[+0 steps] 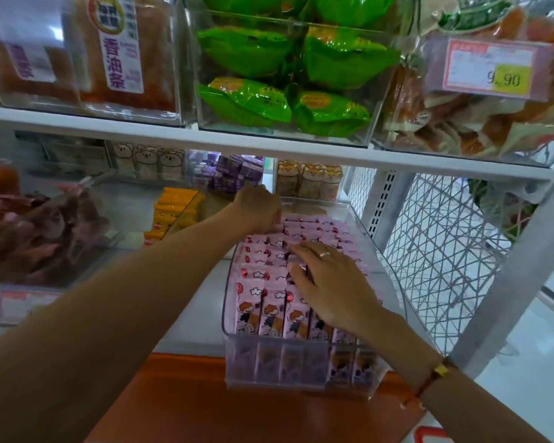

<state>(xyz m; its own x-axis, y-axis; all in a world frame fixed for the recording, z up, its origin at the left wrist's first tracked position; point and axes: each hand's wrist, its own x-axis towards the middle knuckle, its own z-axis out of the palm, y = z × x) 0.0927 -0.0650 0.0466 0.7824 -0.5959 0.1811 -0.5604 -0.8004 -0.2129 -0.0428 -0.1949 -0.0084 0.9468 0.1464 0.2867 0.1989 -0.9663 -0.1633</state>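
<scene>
A clear plastic bin on the lower shelf holds several rows of pink snack packets printed with a cartoon figure, standing upright. My left hand reaches to the back rows, its fingers curled down onto the packet tops. My right hand, wearing a ring, lies across the middle rows with fingers spread and pressing on the packets. Whether either hand pinches a packet is hidden by the fingers.
Left of the bin stand orange packets and a bin of reddish-brown snacks. The white shelf board above carries bins of green packets, bread and a 9.90 price tag. A wire mesh side panel closes the right.
</scene>
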